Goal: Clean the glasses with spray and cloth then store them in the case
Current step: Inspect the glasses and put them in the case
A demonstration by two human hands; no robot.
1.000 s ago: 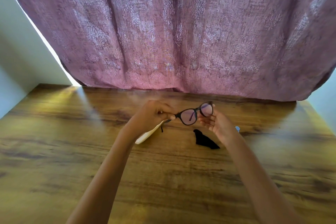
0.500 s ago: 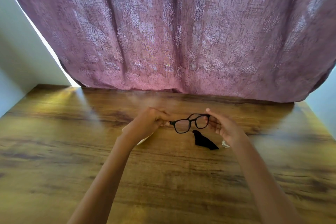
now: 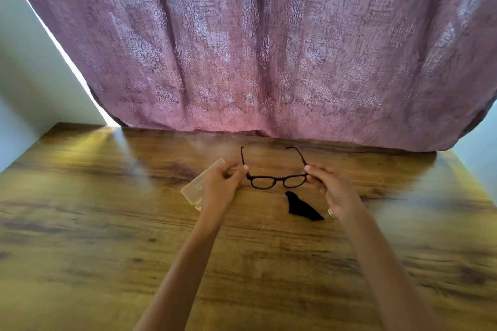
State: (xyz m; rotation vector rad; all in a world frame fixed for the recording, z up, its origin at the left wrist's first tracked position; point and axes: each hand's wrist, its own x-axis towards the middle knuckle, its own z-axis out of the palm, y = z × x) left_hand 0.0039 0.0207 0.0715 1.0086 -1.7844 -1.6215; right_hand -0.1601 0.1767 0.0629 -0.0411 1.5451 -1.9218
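- Head view, the only feed I have. The glasses [image 3: 277,181] are out in front of me at mid-table, held between both hands, with the front of the frame towards the camera.
- Both temples are now swung open and point away towards the curtain [image 3: 269,48]. Half a second ago I saw no arms sticking out behind the frame.
- A second ago the frame was tipped up on a slant, its lenses catching pink. Now it sits level and lower in the picture.
- The left hand [image 3: 223,185] has its fingers curled, with thumb and forefinger pinching the frame's left corner at the hinge.
- The right hand [image 3: 333,188] does likewise, its fingertips nipped on the right corner and the rest of the fingers loosely bent.
- The hands are further apart than in either earlier frame.
- I cannot tell whether the frame touches the table [image 3: 107,223] or is held just above it.
- The case [image 3: 193,188] is pale and translucent and lies flat on the table, partly behind the left hand. More of it shows now than half a second ago.
- The cloth [image 3: 302,207] is black and crumpled. It lies on the wood on the near side of the glasses, nearer the right wrist, apart from both hands. It is in the same spot as before.
- A small round object [image 3: 332,213] peeks out beside the right wrist, mostly hidden. I cannot say what it is.
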